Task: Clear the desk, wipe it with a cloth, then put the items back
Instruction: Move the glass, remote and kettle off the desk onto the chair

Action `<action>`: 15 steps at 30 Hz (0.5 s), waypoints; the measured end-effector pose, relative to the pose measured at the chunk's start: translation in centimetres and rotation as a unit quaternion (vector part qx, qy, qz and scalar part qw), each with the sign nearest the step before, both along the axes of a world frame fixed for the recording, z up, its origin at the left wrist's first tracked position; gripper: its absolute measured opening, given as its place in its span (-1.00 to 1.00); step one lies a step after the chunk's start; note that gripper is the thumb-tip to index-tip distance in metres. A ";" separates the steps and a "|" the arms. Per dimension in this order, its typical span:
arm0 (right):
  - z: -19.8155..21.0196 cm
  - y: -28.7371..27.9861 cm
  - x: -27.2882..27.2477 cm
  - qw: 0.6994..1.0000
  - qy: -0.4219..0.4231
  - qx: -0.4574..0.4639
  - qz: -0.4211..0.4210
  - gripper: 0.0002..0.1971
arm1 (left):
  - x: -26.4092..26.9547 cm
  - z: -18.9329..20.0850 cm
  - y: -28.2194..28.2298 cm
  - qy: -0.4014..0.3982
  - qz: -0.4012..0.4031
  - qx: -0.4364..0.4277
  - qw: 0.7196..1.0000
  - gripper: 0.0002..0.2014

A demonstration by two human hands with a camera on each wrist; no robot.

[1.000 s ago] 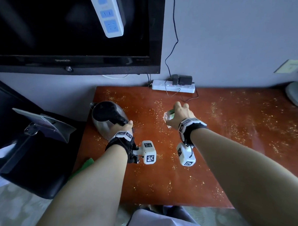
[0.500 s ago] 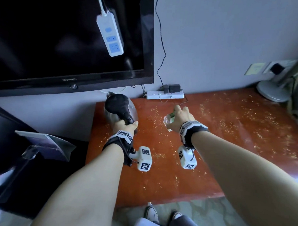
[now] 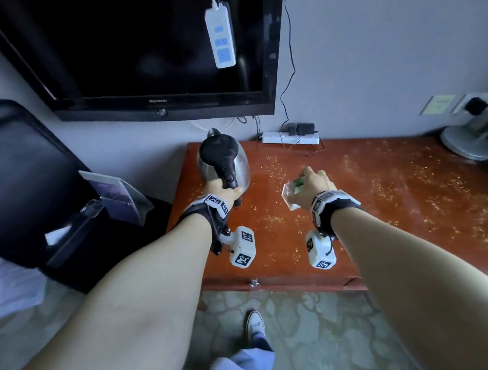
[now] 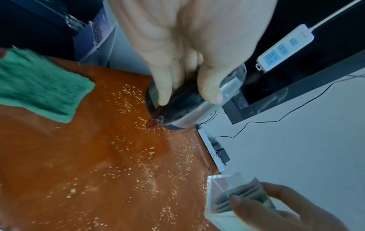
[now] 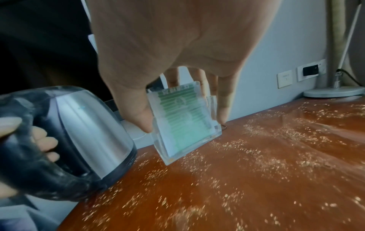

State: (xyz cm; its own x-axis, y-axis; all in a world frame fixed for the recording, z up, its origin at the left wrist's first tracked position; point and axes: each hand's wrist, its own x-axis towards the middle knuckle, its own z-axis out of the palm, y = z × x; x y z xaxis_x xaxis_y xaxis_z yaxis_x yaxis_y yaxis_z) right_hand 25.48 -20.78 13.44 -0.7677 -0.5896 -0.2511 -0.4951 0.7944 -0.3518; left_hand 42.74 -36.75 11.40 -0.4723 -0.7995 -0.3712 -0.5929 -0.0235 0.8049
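My left hand (image 3: 223,191) grips the black handle of a steel kettle (image 3: 242,168) by the back left corner of the red-brown desk (image 3: 375,218). In the right wrist view the kettle (image 5: 88,118) hangs at the desk's left edge. My right hand (image 3: 312,185) pinches a clear acrylic card holder (image 3: 290,194) between thumb and fingers. It carries a green printed card (image 5: 183,120) and is tilted just above the desk. Golden crumbs are scattered across the desk (image 5: 276,156). A green cloth (image 4: 39,84) lies on the desk's near left part.
A white power strip (image 3: 289,138) with plugs lies at the desk's back edge under a wall-mounted TV (image 3: 131,54). A second strip (image 3: 221,35) hangs before the screen. A lamp base (image 3: 468,141) stands at the back right. A black case (image 3: 28,175) with another stand sits to the left.
The kettle has come up and moved toward the desk's back left corner in my left hand. The card holder stays in my right hand. The head view has drawn back, showing the floor.
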 end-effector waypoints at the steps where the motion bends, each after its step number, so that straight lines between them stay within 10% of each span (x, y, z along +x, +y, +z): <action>1: -0.1 0.0 1.1 1.000 -0.004 0.003 0.008 -0.44 | 1.1 0.2 0.3 -0.007 0.003 -0.008 1.000 -0.58; 15: -0.2 -9.4 19.2 0.992 -0.006 -0.022 0.120 -0.53 | 21.9 -0.6 -3.9 -0.033 0.074 -0.047 0.996 -0.66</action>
State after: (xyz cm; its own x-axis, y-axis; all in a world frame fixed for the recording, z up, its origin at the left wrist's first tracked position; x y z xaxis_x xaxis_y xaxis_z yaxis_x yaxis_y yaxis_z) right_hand 44.67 -30.22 13.25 -0.6007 -0.7659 -0.2294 -0.6639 0.6377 -0.3905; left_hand 64.60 -40.61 10.83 -0.3238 -0.8913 -0.3174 -0.6397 -0.0409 0.7675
